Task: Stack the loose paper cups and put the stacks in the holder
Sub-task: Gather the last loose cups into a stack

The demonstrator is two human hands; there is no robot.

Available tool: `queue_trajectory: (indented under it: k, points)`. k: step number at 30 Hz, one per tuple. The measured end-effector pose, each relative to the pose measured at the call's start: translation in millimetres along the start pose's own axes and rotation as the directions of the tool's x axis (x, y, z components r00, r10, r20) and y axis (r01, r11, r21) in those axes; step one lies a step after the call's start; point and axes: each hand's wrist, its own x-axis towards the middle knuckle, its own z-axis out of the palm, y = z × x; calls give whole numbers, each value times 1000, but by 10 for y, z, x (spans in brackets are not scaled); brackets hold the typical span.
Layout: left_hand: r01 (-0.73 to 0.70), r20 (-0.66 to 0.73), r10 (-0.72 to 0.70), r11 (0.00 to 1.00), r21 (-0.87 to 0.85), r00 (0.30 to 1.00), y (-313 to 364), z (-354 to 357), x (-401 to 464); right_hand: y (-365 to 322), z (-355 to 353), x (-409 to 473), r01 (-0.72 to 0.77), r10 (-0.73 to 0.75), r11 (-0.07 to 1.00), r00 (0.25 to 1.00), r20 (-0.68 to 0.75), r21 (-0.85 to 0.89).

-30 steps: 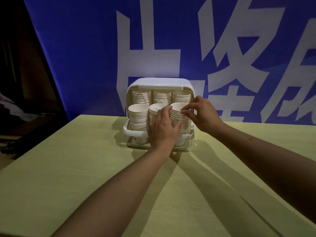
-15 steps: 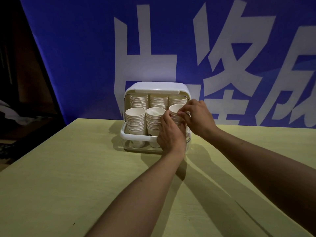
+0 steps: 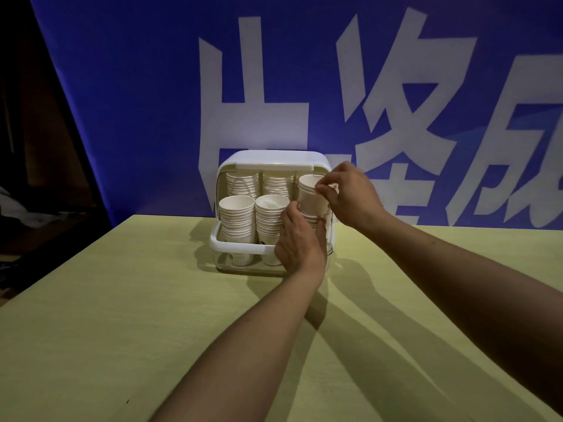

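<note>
A white cup holder [image 3: 236,245] with a raised lid stands at the far edge of the table. Stacks of white paper cups fill it: a front left stack [image 3: 237,219], a front middle stack [image 3: 269,220], more stacks behind. My right hand [image 3: 348,193] pinches the rim of a short stack of cups [image 3: 311,194], held a little above the front right stack. My left hand [image 3: 300,243] curls round the front right stack below it and hides most of that stack.
The yellow table [image 3: 128,315] reaches toward me. A blue banner [image 3: 152,102] with large white characters hangs close behind the holder. To the left lies a dark area with a dim white object [image 3: 18,208].
My right hand has risen with a few cups lifted off the front right stack. My left hand stays on the lower part of that stack.
</note>
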Motion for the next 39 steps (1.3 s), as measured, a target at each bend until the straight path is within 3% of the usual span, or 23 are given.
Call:
queue_trajectory:
  k: [5, 11, 14, 16, 18, 23, 29, 32, 35, 39]
  points:
    - [-9, 9, 9, 1000, -22, 1000, -28, -13, -36, 2, 45, -110, 51, -44, 997, 991, 124, -50]
    - [-22, 37, 23, 999, -26, 999, -141, -48, -37, -79, -97, -62, 62, -55, 996, 993, -109, 70]
    - [-106, -93, 92, 982, -156, 991, -182, -149, -20, -205, -226, 25, 97, -65, 981, 980, -189, 166]
    - [-211, -257, 152, 953, -219, 954, -207, -299, 62, -301, -247, 71, 116, -76, 965, 982, -173, 236]
    - [-272, -323, 205, 945, -179, 924, -264, -467, 230, -403, -195, 82, 132, -100, 948, 987, -122, 289]
    - [-289, -100, 282, 955, -62, 954, -369, -887, 712, -644, 14, 81, 174, -169, 902, 984, -49, 395]
    - [-458, -2, 461, 882, 110, 888, -568, -1024, 910, -683, -22, 202, 60, -32, 854, 998, -63, 516]
    - [-438, 2, 439, 897, 65, 899, -701, -1028, 889, -585, -150, 269, 0, 59, 829, 994, -88, 559]
    - [-372, -113, 360, 922, -109, 926, -669, -1094, 907, -414, -244, 289, 4, 83, 862, 985, -150, 506]
    - [-323, -254, 261, 913, -248, 932, -548, -1179, 1087, -193, -283, 193, 50, 17, 940, 981, -192, 337]
